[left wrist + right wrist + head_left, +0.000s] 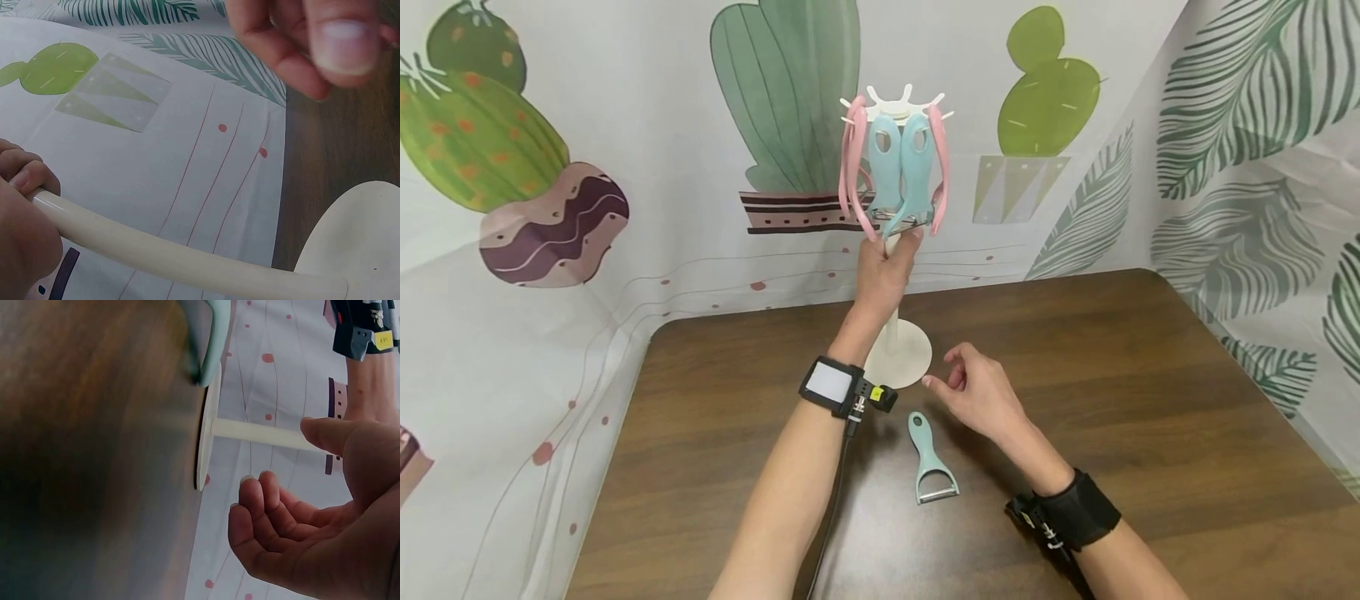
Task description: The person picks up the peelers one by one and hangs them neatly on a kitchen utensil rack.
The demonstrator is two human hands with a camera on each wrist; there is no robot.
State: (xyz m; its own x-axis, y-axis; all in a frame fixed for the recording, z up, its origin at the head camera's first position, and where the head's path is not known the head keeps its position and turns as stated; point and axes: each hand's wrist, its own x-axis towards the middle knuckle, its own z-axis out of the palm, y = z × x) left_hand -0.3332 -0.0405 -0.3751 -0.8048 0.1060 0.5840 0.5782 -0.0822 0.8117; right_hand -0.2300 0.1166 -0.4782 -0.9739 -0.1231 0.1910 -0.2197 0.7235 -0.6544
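Observation:
My left hand (883, 275) grips the upper pole (156, 240) of a cream rack, its fingers wrapped just under the hanging tools. From the rack's pronged top (897, 110) hang light blue peelers (917, 158) and pink-handled ones (938, 167). The round base (904, 354) stands on the table. Beside that base, to its right, my right hand (981, 387) hovers with loosely bent fingers and nothing in them. A mint-green Y-shaped peeler (927, 454) lies on the table in front of the base, blade end toward me, left of and below my right hand.
The brown wooden table (700, 467) backs onto a hanging cloth (685, 167) printed with cacti and leaves. Wrist cameras on black straps (1078, 508) sit on both forearms, and a dark cable (831, 517) runs along the left one.

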